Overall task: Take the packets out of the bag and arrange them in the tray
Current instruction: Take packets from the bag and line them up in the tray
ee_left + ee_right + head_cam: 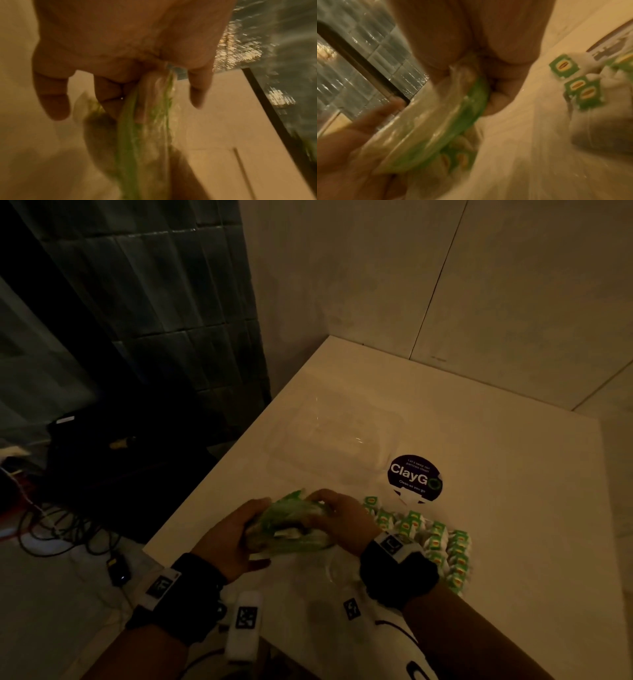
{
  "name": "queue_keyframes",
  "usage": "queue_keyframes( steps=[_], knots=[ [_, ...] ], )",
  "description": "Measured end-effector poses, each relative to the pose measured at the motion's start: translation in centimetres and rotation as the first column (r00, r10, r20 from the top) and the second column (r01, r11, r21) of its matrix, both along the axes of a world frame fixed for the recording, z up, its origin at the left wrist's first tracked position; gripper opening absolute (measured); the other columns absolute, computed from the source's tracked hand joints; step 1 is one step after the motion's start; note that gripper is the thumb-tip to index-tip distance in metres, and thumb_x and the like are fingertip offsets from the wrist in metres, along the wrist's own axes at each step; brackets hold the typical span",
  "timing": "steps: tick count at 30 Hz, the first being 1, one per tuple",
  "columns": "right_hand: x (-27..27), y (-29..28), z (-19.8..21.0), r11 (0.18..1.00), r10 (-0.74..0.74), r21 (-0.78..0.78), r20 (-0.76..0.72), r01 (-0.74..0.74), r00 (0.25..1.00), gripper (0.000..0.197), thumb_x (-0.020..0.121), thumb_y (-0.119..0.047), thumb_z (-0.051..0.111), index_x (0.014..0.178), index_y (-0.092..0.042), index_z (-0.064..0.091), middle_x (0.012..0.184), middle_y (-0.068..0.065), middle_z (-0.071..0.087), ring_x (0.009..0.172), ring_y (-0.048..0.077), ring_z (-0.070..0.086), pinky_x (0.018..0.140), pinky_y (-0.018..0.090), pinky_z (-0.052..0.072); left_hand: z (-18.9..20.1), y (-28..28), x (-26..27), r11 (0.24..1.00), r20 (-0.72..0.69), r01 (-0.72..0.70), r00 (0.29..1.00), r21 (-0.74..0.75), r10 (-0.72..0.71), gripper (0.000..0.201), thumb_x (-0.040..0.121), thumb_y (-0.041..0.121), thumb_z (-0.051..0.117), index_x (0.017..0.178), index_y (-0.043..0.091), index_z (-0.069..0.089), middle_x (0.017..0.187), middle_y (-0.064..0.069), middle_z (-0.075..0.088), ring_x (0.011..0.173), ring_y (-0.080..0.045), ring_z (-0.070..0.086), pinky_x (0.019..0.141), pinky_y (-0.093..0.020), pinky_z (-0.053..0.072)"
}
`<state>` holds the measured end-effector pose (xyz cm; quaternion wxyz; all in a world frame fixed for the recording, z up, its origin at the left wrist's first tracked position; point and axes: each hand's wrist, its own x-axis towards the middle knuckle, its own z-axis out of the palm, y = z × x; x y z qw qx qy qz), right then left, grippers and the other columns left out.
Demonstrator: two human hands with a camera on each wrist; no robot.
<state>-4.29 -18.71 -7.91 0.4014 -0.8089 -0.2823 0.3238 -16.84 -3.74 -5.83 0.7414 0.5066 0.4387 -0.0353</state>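
A: Largest first. What carries it all?

B: A white square table (479,440), set into a pale wall corner. Dim light. Toward the far edge, a clear plastic tray (337,436), shallow, rounded corners, hard to make out. Just beside it on the right, a round dark sticker (414,478) reading "ClayGo".

A: Packets?

B: A spread of small green-and-white packets with yellow ovals (442,542) lies loose on the table toward the near right, overlapping, none in the tray that I can see.

A: The bag?

B: A clear plastic bag with green print (291,525), near the front-left edge, held up between both hands. More packets show through it in the right wrist view, blurred.

A: Hands?

B: Left hand (229,539) grips the bag's left side, thumb and fingers curled round the plastic; the left wrist view shows film pinched between fingers. Right hand (339,517) clasps the bag's top right, fingers curled over it. Both wrists wear black bands with white tagged blocks.
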Motion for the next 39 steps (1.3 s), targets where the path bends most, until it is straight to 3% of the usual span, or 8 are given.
queue_keyframes(
  steps=[5,9,11,14,18,23,28,39],
  knots=[
    [0.7,0.3,0.5,0.998,-0.058,-0.011,-0.196,0.057,0.979,0.024,0.095,-0.018,0.053,0.094,-0.002,0.07,0.085,0.007,0.068,0.072,0.024,0.059,0.072,0.033,0.047,-0.4,-0.1,-0.6,0.861,0.153,0.15,0.956,0.486,-0.252,0.044,0.086,0.006,0.065,0.115,0.035,0.047,0.108,-0.002,0.062,0.092,-0.02,0.067,0.076,-0.039,0.058],
    [1.6,0.4,0.2,0.869,-0.261,-0.019,-0.866,0.494,0.426,0.026,0.09,-0.02,0.056,0.096,0.003,0.067,0.097,0.021,0.067,0.087,0.035,0.062,0.092,0.047,0.051,-0.9,1.2,-1.7,0.717,0.206,0.278,0.836,0.639,-0.508,0.036,0.094,0.021,0.052,0.119,0.047,0.049,0.112,0.022,0.052,0.1,-0.006,0.064,0.075,-0.03,0.059],
    [1.4,0.7,0.4,0.833,-0.26,-0.002,-0.884,0.554,0.388,0.02,0.092,-0.016,0.052,0.09,-0.001,0.064,0.086,0.015,0.063,0.077,0.03,0.06,0.084,0.042,0.051,-1.0,1.5,-2.1,0.693,0.186,0.316,0.816,0.649,-0.547,0.03,0.095,0.02,0.047,0.107,0.045,0.058,0.116,0.02,0.052,0.101,-0.005,0.061,0.072,-0.028,0.059],
    [1.3,1.1,0.4,0.844,-0.29,0.083,-0.76,0.529,0.582,0.008,0.09,-0.013,0.057,0.093,-0.01,0.064,0.087,0.01,0.06,0.076,0.025,0.059,0.071,0.037,0.052,-1.7,1.6,-2.0,0.674,0.164,0.26,0.853,0.692,-0.496,0.045,0.097,0.0,0.041,0.089,0.034,0.069,0.111,0.003,0.049,0.097,-0.006,0.058,0.071,-0.023,0.058],
    [0.6,0.6,0.1,0.993,-0.089,0.078,0.002,0.089,0.996,0.033,0.081,-0.015,0.068,0.108,-0.031,0.058,0.112,0.003,0.045,0.099,0.025,0.053,0.085,0.036,0.051,-2.7,1.0,-2.1,0.544,-0.01,0.307,0.877,0.781,-0.481,0.04,0.097,-0.003,0.038,0.116,0.024,0.061,0.111,0.0,0.042,0.094,-0.011,0.053,0.071,-0.012,0.052],
    [-0.5,1.1,0.6,0.97,0.224,-0.199,0.485,-0.142,0.845,0.02,0.082,-0.021,0.062,0.099,-0.029,0.066,0.143,0.001,0.029,0.133,0.028,0.022,0.1,0.044,0.038,-3.5,-0.1,-2.1,0.437,-0.144,0.407,0.842,0.802,-0.52,0.046,0.097,0.002,0.039,0.139,0.021,0.042,0.123,-0.001,0.039,0.092,-0.014,0.05,0.072,-0.008,0.045],
    [-0.7,2.1,1.0,0.82,0.469,-0.541,0.445,-0.189,0.763,0.044,0.085,-0.056,0.054,0.11,-0.023,0.069,0.155,0.0,0.015,0.143,0.033,0.004,0.11,0.053,0.023,-3.3,-0.5,-1.6,0.409,-0.18,0.412,0.849,0.814,-0.496,0.051,0.094,0.001,0.045,0.14,0.021,0.039,0.113,0.004,0.038,0.085,-0.011,0.045,0.073,-0.011,0.036],
    [-0.6,2.6,0.8,0.857,0.438,-0.487,0.514,-0.169,0.737,0.021,0.084,-0.037,0.06,0.093,-0.025,0.074,0.147,-0.001,0.031,0.137,0.031,0.017,0.103,0.046,0.028,-3.2,-1.1,-1.1,0.446,-0.165,0.409,0.856,0.796,-0.489,0.05,0.093,0.002,0.049,0.138,0.022,0.042,0.112,0.002,0.044,0.093,-0.008,0.044,0.079,-0.005,0.034]
  ],
)
